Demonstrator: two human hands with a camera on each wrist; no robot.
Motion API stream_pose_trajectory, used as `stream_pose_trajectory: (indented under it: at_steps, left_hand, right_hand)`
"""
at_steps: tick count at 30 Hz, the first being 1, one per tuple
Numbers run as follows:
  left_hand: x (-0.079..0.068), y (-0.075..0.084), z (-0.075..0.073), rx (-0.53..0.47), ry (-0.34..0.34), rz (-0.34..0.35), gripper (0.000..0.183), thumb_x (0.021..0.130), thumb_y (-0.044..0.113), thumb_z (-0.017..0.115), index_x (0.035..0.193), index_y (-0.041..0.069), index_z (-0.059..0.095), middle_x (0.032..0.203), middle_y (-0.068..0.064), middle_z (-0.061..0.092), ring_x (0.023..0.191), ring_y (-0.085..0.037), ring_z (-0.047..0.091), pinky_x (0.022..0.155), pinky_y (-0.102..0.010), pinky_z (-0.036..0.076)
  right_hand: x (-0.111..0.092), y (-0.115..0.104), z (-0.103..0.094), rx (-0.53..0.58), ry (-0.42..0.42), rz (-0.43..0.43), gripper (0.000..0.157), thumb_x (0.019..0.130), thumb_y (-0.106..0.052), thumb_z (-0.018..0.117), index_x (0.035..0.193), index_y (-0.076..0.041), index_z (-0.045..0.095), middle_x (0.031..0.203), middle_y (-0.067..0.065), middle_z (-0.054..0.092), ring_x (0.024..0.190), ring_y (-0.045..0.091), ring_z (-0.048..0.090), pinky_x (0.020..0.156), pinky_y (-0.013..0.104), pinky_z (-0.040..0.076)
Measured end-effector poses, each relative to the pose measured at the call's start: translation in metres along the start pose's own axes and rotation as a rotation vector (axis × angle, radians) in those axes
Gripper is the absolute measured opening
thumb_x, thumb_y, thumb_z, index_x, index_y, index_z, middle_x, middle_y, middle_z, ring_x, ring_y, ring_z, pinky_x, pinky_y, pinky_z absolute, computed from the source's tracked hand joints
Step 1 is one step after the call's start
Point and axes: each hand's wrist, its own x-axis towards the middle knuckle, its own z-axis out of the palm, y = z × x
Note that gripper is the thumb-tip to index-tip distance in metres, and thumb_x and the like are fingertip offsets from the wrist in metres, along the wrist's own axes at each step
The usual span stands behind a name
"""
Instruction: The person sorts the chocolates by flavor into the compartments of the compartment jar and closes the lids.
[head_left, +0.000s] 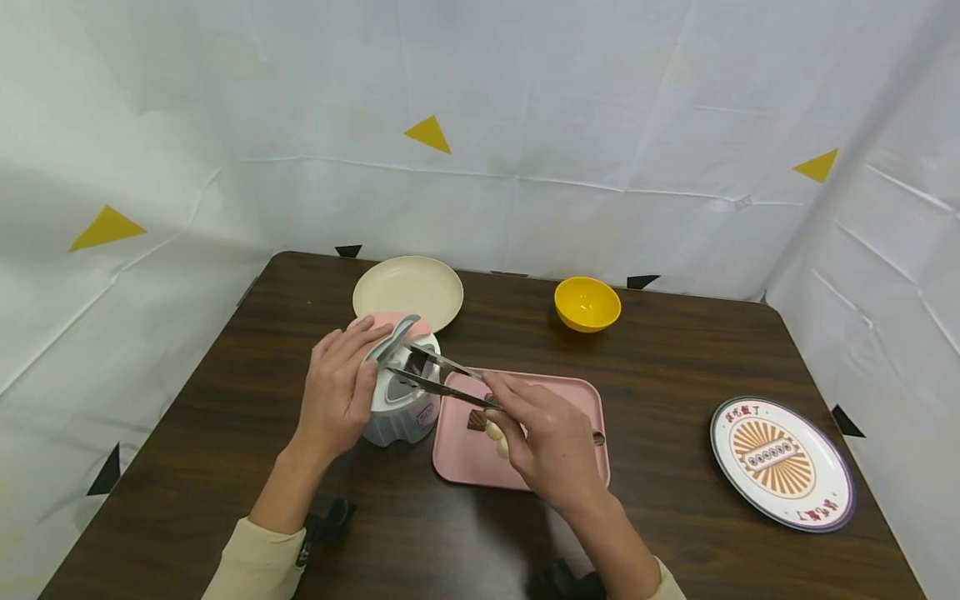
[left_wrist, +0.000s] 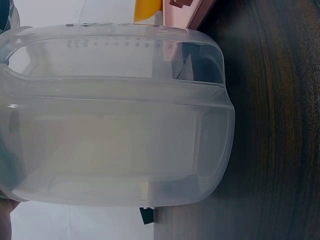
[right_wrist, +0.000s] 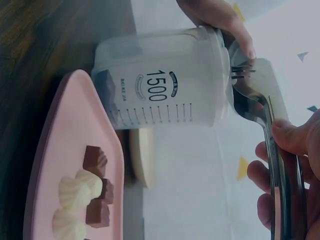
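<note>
One slip of the left hand (head_left: 336, 385) pinching the grey flap (head_left: 401, 335) could knock, in between, the tongs (head_left: 457, 393) the right hand (head_left: 553, 437) pinches.

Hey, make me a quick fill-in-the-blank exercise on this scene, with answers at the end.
The metal tongs are in the ____ hand.
The large number printed on the container is ____.
The tray under the brown pieces is ____.
The bowl is ____.

Missing words: right; 1500; pink; yellow.
</note>
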Motion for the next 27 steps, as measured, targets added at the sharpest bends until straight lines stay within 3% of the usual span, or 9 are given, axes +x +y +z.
stream_pose_trajectory:
  at_steps: [15,27]
  left_hand:
    - [0.0006,-0.0001,0.0001,-0.004,0.006,0.005,0.049,0.100,0.030,0.034,0.123,0.003,0.068,0.128,-0.009,0.064,0.130,-0.030,0.050,0.105,-0.061,0.025]
    - [0.0002,0.0009,-0.0003,0.004,-0.002,-0.002,0.049,0.100,0.031,0.033,0.123,0.004,0.068,0.129,-0.008,0.064,0.131,-0.029,0.049,0.106,-0.061,0.025]
  right_hand:
    - [-0.0002,0.0002,0.0058,0.001,-0.004,0.024,0.050,0.084,-0.016,0.077,0.132,-0.014,0.064,0.124,-0.002,0.067,0.085,0.012,0.067,0.062,0.029,0.051]
    - [-0.0018,0.0001,0.0013,0.002,-0.038,0.069,0.055,0.084,-0.020,0.077,0.136,-0.017,0.060,0.124,-0.003,0.067,0.087,0.010,0.065,0.067,0.031,0.053]
